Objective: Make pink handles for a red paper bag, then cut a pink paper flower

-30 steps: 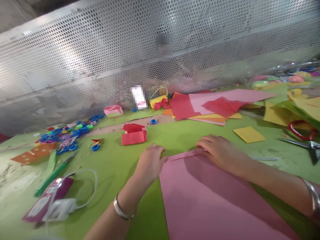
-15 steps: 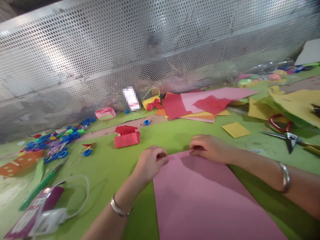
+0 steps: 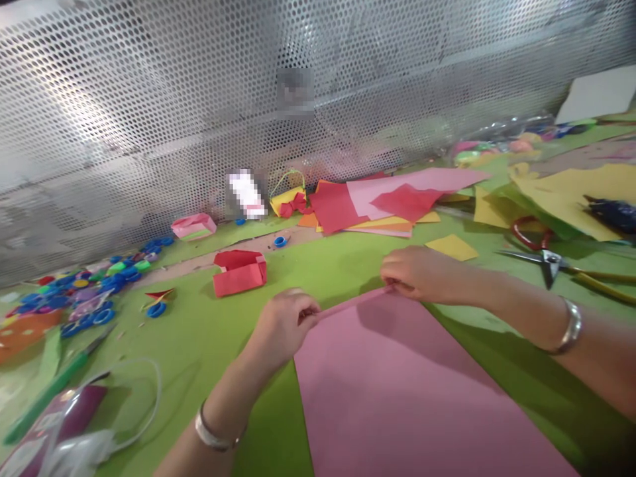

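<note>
A large sheet of pink paper (image 3: 397, 384) lies on the green table before me, its far edge turned over in a narrow strip. At that edge's left corner, my left hand (image 3: 285, 324) pinches the paper between thumb and fingers. My right hand (image 3: 412, 273) is closed on the same edge near the right corner, fingertips curled over it. Beyond the left hand sits a small folded red paper box (image 3: 240, 273). A yellow paper square (image 3: 452, 247) lies just past the right hand, partly behind it.
Scissors (image 3: 546, 258) with red and yellow handles lie at the right. Colored paper sheets (image 3: 338, 205) and a small yellow paper bag (image 3: 289, 202) are at the back, before a perforated metal panel (image 3: 209, 86). At left are blue caps (image 3: 114, 281), a green-handled knife (image 3: 54, 391) and a white cable (image 3: 158, 391).
The far edge of the pink paper, flat before, is now lifted and folded over in a thin strip. My fingers have closed tighter on it. The view has shifted slightly.
</note>
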`<state>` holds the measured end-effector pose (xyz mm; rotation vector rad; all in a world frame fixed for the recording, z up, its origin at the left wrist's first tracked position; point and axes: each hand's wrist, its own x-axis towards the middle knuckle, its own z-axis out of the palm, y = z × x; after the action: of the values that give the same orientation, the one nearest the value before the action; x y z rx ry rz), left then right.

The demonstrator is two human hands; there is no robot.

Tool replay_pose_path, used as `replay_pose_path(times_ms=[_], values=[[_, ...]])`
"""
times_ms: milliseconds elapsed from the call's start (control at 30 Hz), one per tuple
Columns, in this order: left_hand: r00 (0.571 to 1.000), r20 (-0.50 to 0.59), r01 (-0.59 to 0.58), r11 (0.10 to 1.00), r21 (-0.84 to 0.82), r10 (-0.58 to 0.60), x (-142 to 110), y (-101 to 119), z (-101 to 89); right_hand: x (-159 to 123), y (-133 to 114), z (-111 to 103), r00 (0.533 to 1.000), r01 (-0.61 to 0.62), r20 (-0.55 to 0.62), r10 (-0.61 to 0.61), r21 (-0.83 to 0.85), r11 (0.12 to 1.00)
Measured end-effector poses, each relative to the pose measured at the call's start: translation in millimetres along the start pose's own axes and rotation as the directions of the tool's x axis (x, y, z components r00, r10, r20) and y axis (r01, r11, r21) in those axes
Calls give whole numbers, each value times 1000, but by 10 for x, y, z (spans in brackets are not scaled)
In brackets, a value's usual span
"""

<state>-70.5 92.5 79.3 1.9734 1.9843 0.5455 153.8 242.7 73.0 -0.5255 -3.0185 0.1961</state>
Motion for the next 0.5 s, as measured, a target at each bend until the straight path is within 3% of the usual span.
replay_pose_path(times_ms=[233,500], values=[[997,28,-80,994,72,78,-53,42,-25,21,-34,84,997,51,-48,-59,-154,987],[991,113,-103,960,258,76,-93,119,-39,-35,-45,160,986,109,-103,-134,-221,969]])
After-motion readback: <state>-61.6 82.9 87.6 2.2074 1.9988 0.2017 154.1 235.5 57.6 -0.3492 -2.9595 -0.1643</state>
